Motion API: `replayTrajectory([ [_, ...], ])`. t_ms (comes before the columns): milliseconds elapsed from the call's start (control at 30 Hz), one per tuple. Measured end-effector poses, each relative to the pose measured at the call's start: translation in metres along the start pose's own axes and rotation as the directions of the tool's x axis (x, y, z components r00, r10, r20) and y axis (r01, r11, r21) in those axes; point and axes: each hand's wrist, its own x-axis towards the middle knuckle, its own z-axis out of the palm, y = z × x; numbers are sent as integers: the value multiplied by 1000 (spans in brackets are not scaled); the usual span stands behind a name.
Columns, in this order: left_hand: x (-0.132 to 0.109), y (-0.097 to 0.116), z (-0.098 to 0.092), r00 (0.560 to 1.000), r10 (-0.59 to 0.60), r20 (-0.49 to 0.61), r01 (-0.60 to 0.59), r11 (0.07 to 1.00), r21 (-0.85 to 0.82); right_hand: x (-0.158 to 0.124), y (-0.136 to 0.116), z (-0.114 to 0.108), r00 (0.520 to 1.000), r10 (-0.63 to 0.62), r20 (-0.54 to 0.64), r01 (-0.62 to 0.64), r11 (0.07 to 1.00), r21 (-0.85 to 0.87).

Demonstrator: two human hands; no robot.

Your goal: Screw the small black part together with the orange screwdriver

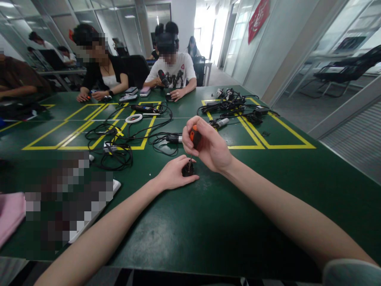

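Observation:
My right hand is wrapped round the orange and black handle of a screwdriver. Its thin shaft points down into a small round black part on the green table. Around that part, from the left, curves my left hand, thumb on the near side and fingers on the far side, holding it against the tabletop. Where exactly the screwdriver's tip sits inside the part is too small to make out.
Tangled black cables lie left of my hands, and another cable heap lies at the back right. A white-edged device, partly blurred out, is at the left. Across the green table, two people sit handling small items.

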Motion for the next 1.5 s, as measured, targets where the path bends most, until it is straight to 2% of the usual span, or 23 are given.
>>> replayTrajectory([
  [167,0,6,-2,997,-75,18,71,983,171,0,0,0,1000,-1,4,1,1000,-7],
  [300,0,7,-2,995,-95,18,89,973,213,0,0,0,1000,4,6,-4,1000,-19],
  [500,2,11,-2,992,-124,-20,126,973,191,0,0,0,1000,6,9,-5,1000,-28],
  [733,3,16,-5,985,-170,16,164,968,192,-1,0,1,1000,8,-1,-8,1000,-21],
  [967,2,12,-3,991,-136,21,131,980,150,0,-1,1,1000,19,-14,-19,999,-30],
  [1200,2,7,-1,996,-83,-29,86,989,119,0,-2,2,999,42,-12,-42,999,-9],
  [1500,2,9,-1,993,-81,-80,86,995,56,-1,-1,1,1000,14,7,-14,1000,-19],
])
